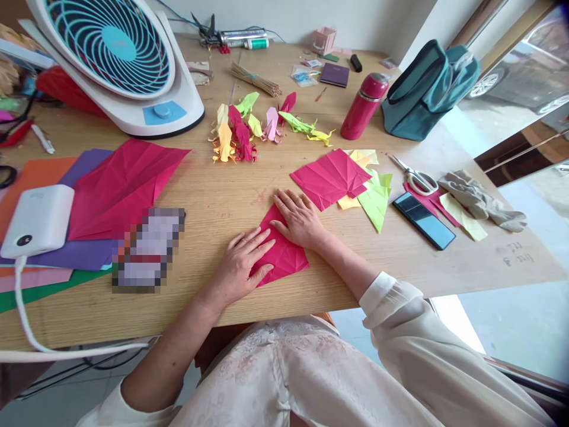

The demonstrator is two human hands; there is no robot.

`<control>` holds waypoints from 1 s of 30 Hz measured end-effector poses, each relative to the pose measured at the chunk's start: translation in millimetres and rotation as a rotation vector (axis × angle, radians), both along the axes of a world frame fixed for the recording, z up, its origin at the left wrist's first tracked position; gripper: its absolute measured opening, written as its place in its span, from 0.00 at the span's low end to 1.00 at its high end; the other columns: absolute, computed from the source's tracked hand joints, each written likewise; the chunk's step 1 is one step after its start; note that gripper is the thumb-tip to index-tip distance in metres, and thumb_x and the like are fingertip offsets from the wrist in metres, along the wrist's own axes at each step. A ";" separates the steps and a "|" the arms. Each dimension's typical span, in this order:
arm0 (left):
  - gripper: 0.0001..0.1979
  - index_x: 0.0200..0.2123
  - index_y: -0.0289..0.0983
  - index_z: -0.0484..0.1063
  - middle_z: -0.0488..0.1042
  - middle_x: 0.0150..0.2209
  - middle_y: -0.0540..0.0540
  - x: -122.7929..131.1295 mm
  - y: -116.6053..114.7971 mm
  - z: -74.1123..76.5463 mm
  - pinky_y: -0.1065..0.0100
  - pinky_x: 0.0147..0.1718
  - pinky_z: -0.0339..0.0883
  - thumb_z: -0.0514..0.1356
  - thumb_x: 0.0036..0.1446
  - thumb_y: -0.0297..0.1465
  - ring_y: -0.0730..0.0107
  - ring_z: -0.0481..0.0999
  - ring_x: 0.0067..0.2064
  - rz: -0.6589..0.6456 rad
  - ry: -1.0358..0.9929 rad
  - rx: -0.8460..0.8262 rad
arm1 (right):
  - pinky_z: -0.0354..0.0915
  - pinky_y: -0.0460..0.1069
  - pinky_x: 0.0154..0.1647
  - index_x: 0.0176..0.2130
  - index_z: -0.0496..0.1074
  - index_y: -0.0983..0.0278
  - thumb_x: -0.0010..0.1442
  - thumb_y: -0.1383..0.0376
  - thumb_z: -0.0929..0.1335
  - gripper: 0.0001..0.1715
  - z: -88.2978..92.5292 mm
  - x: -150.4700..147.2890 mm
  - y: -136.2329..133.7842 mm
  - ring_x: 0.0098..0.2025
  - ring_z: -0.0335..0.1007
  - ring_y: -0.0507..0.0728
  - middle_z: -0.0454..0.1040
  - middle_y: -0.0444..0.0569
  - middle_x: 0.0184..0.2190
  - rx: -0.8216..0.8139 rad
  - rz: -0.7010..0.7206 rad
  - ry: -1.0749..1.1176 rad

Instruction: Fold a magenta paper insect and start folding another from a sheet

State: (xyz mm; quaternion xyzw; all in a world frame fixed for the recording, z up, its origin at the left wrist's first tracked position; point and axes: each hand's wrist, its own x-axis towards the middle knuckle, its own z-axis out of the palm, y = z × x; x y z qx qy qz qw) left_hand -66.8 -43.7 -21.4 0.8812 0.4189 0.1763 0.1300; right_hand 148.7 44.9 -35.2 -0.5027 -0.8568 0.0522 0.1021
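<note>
A folded piece of red paper [284, 261] lies flat on the wooden table near its front edge, creases showing on it. My left hand [242, 261] rests flat on the paper's left side, fingers stretched out. On its upper right part lies my right hand [297, 218], palm down with fingers extended. Both hands press on the paper and grip nothing. Just beyond my right hand is another creased red sheet [331, 178], overlapping yellow and lime green folded papers [377, 198]. Part of the paper is hidden under my hands.
A fan [120, 44] stands back left, with coloured sheets [93, 160], a white power bank [40, 219] and a blurred phone [149, 249] nearer. Folded paper figures [242, 136] sit mid-table. Rightward are a red flask [362, 110], teal bag [427, 95], scissors [420, 181] and a phone [424, 219].
</note>
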 end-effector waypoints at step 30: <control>0.32 0.72 0.36 0.57 0.58 0.72 0.36 -4.5 -8.2 -2.2 0.42 0.70 0.47 0.47 0.72 0.47 0.49 0.54 0.74 -0.050 0.102 -0.021 | 0.42 0.62 0.75 0.73 0.55 0.70 0.73 0.47 0.56 0.41 3.4 -0.2 -0.3 0.76 0.45 0.67 0.50 0.55 0.75 -0.005 -0.075 -0.031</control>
